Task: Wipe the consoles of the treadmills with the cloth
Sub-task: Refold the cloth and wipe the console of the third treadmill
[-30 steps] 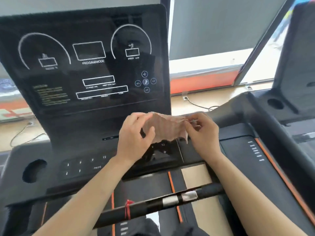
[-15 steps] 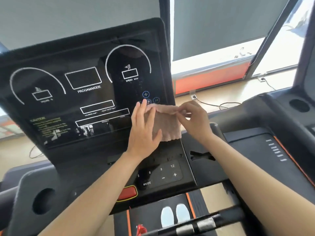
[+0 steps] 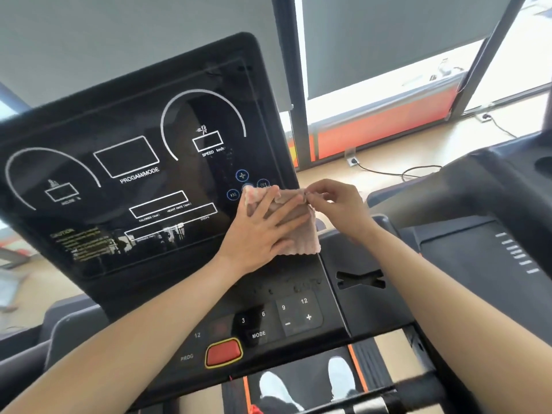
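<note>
A black treadmill console with white dial outlines and a glossy screen fills the left and centre. A pink ribbed cloth lies against the screen's lower right corner. My left hand lies flat on the cloth with fingers straight and spread, pressing it to the console. My right hand pinches the cloth's upper right corner between thumb and fingertips. Below the screen is the button panel with number keys, a MODE key and a red stop button.
A second treadmill's dark deck and console arm stand close on the right. Behind are a window frame post, an orange wall strip and a floor socket with a cable. White shoes show on the belt below.
Both hands carried the cloth up from the button panel to the screen's lower right corner. My left hand went from gripping the cloth to lying flat on it. The view tilted upward.
</note>
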A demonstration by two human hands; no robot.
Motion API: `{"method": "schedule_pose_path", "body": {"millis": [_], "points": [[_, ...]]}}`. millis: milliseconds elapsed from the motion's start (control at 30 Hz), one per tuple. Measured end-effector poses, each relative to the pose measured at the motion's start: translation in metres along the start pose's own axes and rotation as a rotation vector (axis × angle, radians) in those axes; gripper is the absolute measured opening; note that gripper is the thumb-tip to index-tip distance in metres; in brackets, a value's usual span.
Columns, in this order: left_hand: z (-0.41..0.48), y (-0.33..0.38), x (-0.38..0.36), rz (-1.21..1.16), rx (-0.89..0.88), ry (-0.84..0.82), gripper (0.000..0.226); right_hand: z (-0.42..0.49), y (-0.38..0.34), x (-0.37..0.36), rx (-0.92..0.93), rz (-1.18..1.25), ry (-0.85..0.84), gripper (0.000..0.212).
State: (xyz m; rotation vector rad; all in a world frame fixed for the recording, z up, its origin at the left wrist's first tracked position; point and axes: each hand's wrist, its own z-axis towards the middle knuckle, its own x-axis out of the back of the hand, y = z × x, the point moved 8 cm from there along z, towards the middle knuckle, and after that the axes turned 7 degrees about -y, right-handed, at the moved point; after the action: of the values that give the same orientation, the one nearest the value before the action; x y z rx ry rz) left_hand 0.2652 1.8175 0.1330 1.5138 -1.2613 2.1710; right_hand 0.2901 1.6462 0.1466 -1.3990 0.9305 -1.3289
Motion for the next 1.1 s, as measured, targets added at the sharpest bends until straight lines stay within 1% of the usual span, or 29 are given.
{"method": "schedule_pose_path", "body": {"millis": [33, 100, 200, 300, 433, 567, 767, 900, 967, 1033, 1100], "points": [[0.001, -0.002, 0.001, -0.012, -0.001, 0.009, 0.068, 0.0, 0.002, 0.0, -0.01, 0.016, 0.013, 0.017], [0.002, -0.005, 0.005, -0.056, -0.002, 0.041, 0.066, -0.002, 0.007, -0.002, -0.04, 0.168, 0.036, 0.015], [0.004, -0.014, 0.01, -0.108, 0.007, 0.07, 0.065, -0.006, 0.013, -0.013, -0.093, 0.389, 0.023, 0.028], [0.007, -0.029, 0.018, -0.1, 0.034, 0.078, 0.065, -0.01, 0.012, -0.019, -0.094, 0.461, 0.037, 0.029], [0.014, -0.061, 0.032, -0.071, 0.08, 0.105, 0.068, -0.012, -0.001, -0.018, -0.004, 0.371, 0.082, 0.028], [0.024, -0.097, 0.058, -0.024, 0.16, 0.144, 0.07, -0.011, -0.01, -0.024, 0.015, 0.316, 0.067, 0.033], [0.042, -0.161, 0.101, -0.001, 0.315, 0.145, 0.077, -0.012, -0.043, -0.032, 0.132, 0.221, 0.037, 0.054], [0.046, -0.198, 0.126, 0.003, 0.424, 0.155, 0.08, -0.01, -0.059, -0.03, 0.141, 0.139, 0.047, 0.058], [0.043, -0.211, 0.137, 0.013, 0.485, 0.17, 0.084, -0.007, -0.062, -0.029, 0.154, 0.117, 0.051, 0.057], [0.042, -0.216, 0.148, 0.053, 0.486, 0.225, 0.087, -0.001, -0.064, -0.026, 0.159, 0.102, 0.059, 0.054], [0.045, -0.213, 0.153, 0.111, 0.386, 0.29, 0.084, 0.007, -0.068, -0.023, 0.155, 0.099, 0.071, 0.055]]}}
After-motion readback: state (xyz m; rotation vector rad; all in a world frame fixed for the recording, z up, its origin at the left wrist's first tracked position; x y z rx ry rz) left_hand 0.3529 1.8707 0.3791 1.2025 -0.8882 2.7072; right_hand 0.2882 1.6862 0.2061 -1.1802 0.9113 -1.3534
